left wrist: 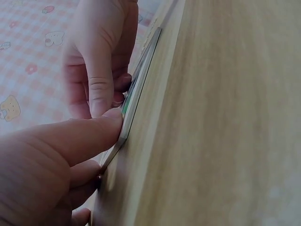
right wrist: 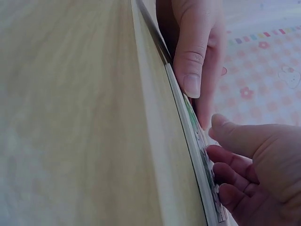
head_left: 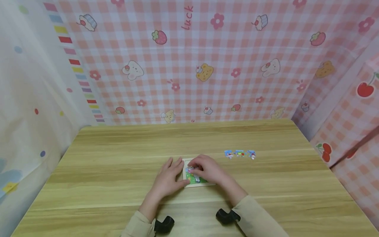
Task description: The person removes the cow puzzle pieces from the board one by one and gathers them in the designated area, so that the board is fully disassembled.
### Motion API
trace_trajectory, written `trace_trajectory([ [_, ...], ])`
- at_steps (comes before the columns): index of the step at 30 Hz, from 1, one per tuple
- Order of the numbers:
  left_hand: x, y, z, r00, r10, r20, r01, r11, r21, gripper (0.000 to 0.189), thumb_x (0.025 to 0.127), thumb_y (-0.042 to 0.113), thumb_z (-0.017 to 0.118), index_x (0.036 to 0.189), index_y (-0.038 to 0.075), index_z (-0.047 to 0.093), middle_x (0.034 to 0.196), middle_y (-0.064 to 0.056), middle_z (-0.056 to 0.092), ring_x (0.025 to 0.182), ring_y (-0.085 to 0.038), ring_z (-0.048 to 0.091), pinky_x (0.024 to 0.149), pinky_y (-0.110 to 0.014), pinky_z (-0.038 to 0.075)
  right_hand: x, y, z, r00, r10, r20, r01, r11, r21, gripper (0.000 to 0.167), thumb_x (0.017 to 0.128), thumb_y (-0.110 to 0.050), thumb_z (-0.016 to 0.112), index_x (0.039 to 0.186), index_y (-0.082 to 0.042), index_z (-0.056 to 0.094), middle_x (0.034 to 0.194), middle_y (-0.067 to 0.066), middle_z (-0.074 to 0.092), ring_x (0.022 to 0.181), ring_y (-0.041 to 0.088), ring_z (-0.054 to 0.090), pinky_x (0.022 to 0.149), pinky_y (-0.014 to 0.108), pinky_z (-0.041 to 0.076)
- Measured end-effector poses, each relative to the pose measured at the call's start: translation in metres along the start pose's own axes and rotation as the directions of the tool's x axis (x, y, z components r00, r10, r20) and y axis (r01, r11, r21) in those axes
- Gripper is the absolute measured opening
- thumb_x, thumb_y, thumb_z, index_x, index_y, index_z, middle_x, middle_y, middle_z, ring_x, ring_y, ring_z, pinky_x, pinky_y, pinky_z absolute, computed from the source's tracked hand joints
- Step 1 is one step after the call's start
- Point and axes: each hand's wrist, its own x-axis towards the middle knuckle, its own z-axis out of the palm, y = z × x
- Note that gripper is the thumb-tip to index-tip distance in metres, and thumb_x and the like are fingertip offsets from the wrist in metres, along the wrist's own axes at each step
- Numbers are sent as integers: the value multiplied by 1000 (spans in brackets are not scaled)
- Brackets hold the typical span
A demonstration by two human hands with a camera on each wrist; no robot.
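A small jigsaw puzzle (head_left: 195,178) in a light wooden tray (head_left: 195,185) lies flat on the table, with a green and colourful picture partly covered. My left hand (head_left: 167,179) steadies the tray's left side, fingers fairly straight, thumb resting on the lower left corner. Above the picture, my right hand (head_left: 209,168) bends its fingers down to the puzzle. In the right wrist view the thumb (right wrist: 223,125) stands apart from these fingers (right wrist: 230,169), and no loose piece shows between them. Three blue puzzle pieces, including the middle one (head_left: 240,153), lie in a row behind and right of the tray.
The wood-grain table (head_left: 118,141) extends around the tray. A pink checked cloth (head_left: 189,49) hangs behind it, with more cloth at both sides. Black curved fittings, one at the left wrist (head_left: 164,225) and one at the right (head_left: 227,217), are near the sleeves.
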Motion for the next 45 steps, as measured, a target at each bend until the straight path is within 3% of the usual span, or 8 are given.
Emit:
trace_trajectory([
  [8, -1, -2, 0, 1000, 5, 7, -5, 1000, -9, 73, 88, 39, 72, 143, -3, 48, 153, -16, 39, 144, -48, 20, 115, -60, 16, 1, -2, 2, 1000, 22, 19, -21, 999, -39, 20, 90, -18, 74, 109, -11, 73, 97, -2, 62, 84, 12, 53, 77, 32, 47],
  [17, -1, -2, -1, 1000, -2, 16, 3, 1000, -4, 73, 88, 39, 72, 143, -3, 48, 154, -16, 39, 144, -47, 20, 116, -60, 15, 2, -6, 4, 998, 63, 29, -61, 996, -58, 22, 88, -16, 76, 109, -11, 72, 104, 3, 63, 97, 20, 58, 89, 41, 48],
  [31, -1, 0, -1, 1000, -2, 13, 2, 1000, -13, 74, 88, 38, 73, 143, -3, 48, 153, -16, 39, 144, -47, 19, 115, -62, 15, 2, -8, 5, 994, 109, -11, -110, 993, -43, 18, 88, -15, 76, 106, -14, 72, 100, 0, 60, 90, 16, 54, 84, 38, 47],
  [39, -1, 1, -2, 1000, 7, 4, -7, 1000, -20, 73, 87, 36, 75, 142, -4, 48, 152, -17, 40, 143, -49, 20, 114, -63, 16, 2, -6, 6, 994, 101, -32, -100, 995, 18, 4, 92, -18, 72, 95, -17, 68, 86, -7, 57, 79, 11, 50, 72, 30, 45],
  [45, -1, 0, -1, 1000, 10, -5, -10, 1000, -23, 74, 86, 36, 75, 142, -4, 49, 152, -18, 40, 143, -49, 20, 114, -63, 15, 2, -5, 6, 993, 115, -15, -114, 991, 64, 6, 94, -19, 70, 91, -19, 64, 80, -9, 57, 73, 10, 51, 68, 29, 44],
])
